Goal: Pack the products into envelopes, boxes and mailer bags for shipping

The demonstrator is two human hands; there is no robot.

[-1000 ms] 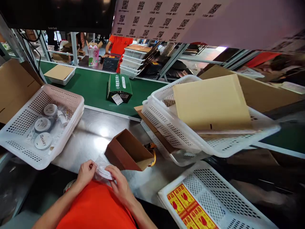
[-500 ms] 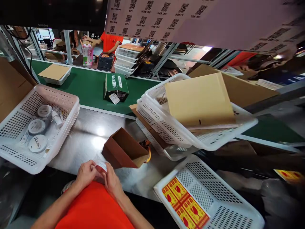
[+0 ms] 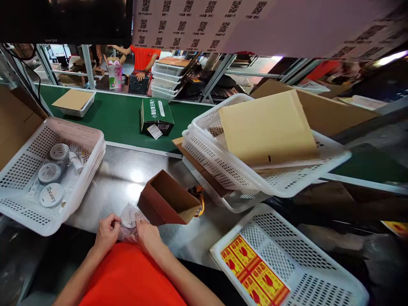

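A clear bubble-wrap bag point(image 3: 130, 210) with a round white-lidded jar point(image 3: 128, 223) in it is held close to my orange shirt. My left hand point(image 3: 108, 231) is closed on the left edge of the bag, fingers pinched. At the right side, my right hand point(image 3: 147, 235) grips the bag, its fingertips partly hidden by the plastic. Just beyond the hands, an open brown cardboard box point(image 3: 154, 208) lies on the metal table point(image 3: 119, 165), its opening facing up and right. Left of me, a white basket point(image 3: 95, 146) contains several white-lidded jars and a small white bottle.
Tilted white baskets point(image 3: 210, 159) with a yellow padded envelope point(image 3: 267, 127) stand at right. Nearer is a basket point(image 3: 306, 255) with red-and-yellow wineglass stickers point(image 3: 255, 272). A tape dispenser point(image 3: 199, 197) touches the box. A green-black carton point(image 3: 156, 117) sits on the green belt point(image 3: 119, 110).
My hands have moved slightly apart, and the bag between them now shows more, with the jar's white lid visible through it. The view has shifted a little.
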